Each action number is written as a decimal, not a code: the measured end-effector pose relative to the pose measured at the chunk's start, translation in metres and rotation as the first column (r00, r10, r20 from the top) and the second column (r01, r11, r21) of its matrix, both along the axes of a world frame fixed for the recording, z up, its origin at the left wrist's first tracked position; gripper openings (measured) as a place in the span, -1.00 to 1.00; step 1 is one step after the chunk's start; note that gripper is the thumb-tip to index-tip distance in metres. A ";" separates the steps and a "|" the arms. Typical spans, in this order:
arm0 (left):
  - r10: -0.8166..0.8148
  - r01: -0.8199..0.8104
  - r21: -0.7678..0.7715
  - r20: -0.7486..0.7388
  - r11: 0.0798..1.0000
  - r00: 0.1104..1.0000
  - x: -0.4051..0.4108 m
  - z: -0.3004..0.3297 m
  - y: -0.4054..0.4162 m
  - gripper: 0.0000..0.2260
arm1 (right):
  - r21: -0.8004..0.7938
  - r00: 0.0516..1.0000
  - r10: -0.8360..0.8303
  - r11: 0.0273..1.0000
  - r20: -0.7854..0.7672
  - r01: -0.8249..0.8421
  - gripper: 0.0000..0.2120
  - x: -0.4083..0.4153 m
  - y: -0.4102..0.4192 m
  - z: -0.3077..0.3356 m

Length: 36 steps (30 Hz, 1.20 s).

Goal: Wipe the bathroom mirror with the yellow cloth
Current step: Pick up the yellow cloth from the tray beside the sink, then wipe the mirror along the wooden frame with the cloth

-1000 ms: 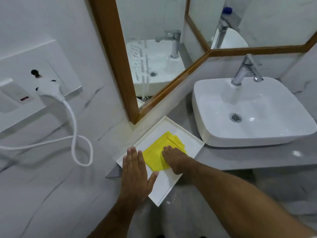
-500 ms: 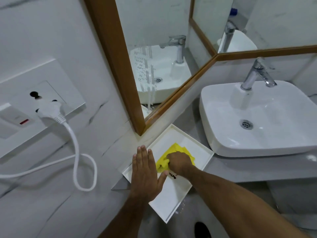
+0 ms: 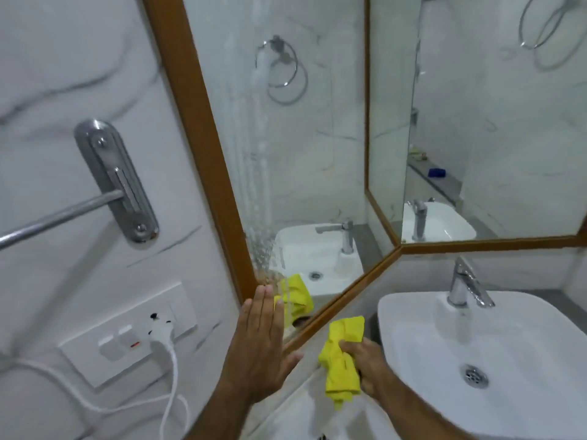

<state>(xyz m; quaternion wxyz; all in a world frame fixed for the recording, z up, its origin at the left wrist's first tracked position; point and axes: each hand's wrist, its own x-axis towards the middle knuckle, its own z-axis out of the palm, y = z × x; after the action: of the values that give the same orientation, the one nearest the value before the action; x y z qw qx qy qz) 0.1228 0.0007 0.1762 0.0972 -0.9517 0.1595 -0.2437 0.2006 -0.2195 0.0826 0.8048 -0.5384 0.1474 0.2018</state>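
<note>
The wood-framed mirror (image 3: 305, 147) fills the upper middle, with streaks and droplets of water running down its left part. My right hand (image 3: 365, 363) grips the bunched yellow cloth (image 3: 341, 357), held in the air just below the mirror's lower frame. My left hand (image 3: 262, 344) is raised flat with fingers together and thumb out, empty, its fingertips at the mirror's lower left corner. The cloth's reflection shows in the glass beside those fingertips.
A white sink (image 3: 495, 363) with a chrome tap (image 3: 465, 285) stands at the right. A white tray (image 3: 305, 411) lies below the hands. A switch plate (image 3: 127, 335) with a plugged white cable (image 3: 168, 369) and a towel bar (image 3: 60, 214) are on the left wall.
My right hand closed on the yellow cloth, lifted it off the white tray and raised it toward the mirror. My left hand left the tray and rose. The view tilted upward.
</note>
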 end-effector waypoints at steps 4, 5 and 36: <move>-0.020 0.001 0.109 0.176 0.994 0.984 0.021 0.111 -0.009 -0.20 | 0.057 0.958 -0.194 0.981 0.212 0.186 -0.84 0.042 0.000 0.111; -0.013 -0.013 0.120 0.213 0.993 0.977 0.024 0.140 -0.010 -0.19 | 0.097 0.936 -0.241 0.970 0.256 0.223 -0.79 0.050 0.002 0.140; 0.082 -0.384 0.301 0.686 0.873 0.723 0.058 0.559 0.077 -0.23 | -0.033 0.043 0.000 0.632 0.999 0.774 -0.46 0.141 0.127 0.620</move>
<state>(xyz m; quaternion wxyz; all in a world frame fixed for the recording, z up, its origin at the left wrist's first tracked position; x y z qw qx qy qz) 0.1804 0.0780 0.7355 0.3810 -0.7734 0.0398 -0.5051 0.3411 -0.0928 0.7029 0.5103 -0.6827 -0.1847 -0.4893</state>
